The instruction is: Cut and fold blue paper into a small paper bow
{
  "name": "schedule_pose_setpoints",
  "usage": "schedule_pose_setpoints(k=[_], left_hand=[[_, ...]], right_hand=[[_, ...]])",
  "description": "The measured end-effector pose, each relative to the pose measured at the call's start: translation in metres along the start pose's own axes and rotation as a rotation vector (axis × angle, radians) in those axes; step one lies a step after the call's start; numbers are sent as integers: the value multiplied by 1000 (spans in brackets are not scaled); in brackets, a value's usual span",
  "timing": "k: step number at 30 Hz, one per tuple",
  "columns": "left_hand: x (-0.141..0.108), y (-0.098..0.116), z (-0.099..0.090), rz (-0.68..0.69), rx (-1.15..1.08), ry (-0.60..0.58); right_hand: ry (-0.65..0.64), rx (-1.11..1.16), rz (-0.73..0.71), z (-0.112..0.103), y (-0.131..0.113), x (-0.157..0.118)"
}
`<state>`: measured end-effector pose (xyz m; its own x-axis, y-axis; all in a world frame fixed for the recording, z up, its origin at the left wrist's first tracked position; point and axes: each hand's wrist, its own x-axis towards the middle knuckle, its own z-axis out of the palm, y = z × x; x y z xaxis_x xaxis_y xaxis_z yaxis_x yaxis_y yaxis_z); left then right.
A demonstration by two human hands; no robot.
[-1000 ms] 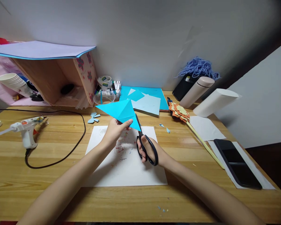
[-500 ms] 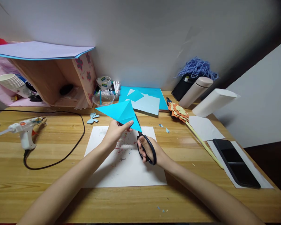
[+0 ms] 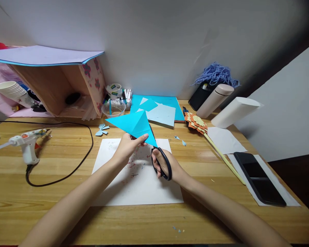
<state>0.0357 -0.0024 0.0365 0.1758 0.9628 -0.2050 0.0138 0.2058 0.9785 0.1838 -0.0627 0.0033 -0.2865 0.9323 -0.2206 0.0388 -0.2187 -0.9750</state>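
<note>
A folded piece of bright blue paper (image 3: 134,124), pointed at its left end, is pinched by my left hand (image 3: 130,144) along its lower edge. My right hand (image 3: 162,164) is wrapped round the black handles of the scissors (image 3: 167,164). The scissor blades lie along the right edge of the blue paper and are mostly hidden behind it. Both hands are above a white sheet (image 3: 136,188) with red and dark marks, which lies on the wooden table (image 3: 67,212).
On the left are a glue gun (image 3: 29,145) with a black cable and an open box (image 3: 92,82). Small cut pieces (image 3: 102,129) lie behind the sheet. A paper flower (image 3: 196,122), a phone (image 3: 259,179) and a pale bottle (image 3: 215,102) stand or lie right.
The blue paper and my left hand have shifted slightly to the right and down. The paper's lower corner now sits closer to the scissor handles.
</note>
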Motion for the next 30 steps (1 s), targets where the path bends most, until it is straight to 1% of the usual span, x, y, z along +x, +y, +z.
schedule_pose_setpoints(k=[3, 7, 10, 13, 16, 23, 30], left_hand=[[-2, 3, 1, 7, -45, -37], [-2, 7, 1, -34, -199, -97], [1, 5, 1, -59, -304, -56], [3, 1, 1, -46, -330, -1], [4, -3, 1, -25, -291, 22], [4, -4, 0, 22, -72, 48], [3, -5, 0, 31, -19, -9]], right_hand=[[0, -5, -10, -1, 0, 0], [20, -32, -9, -1, 0, 0], [24, -34, 4, 0, 0, 0], [23, -36, 7, 0, 1, -1], [19, -38, 5, 0, 1, -1], [-11, -7, 32, -1, 3, 2], [-8, -23, 16, -4, 1, 3]])
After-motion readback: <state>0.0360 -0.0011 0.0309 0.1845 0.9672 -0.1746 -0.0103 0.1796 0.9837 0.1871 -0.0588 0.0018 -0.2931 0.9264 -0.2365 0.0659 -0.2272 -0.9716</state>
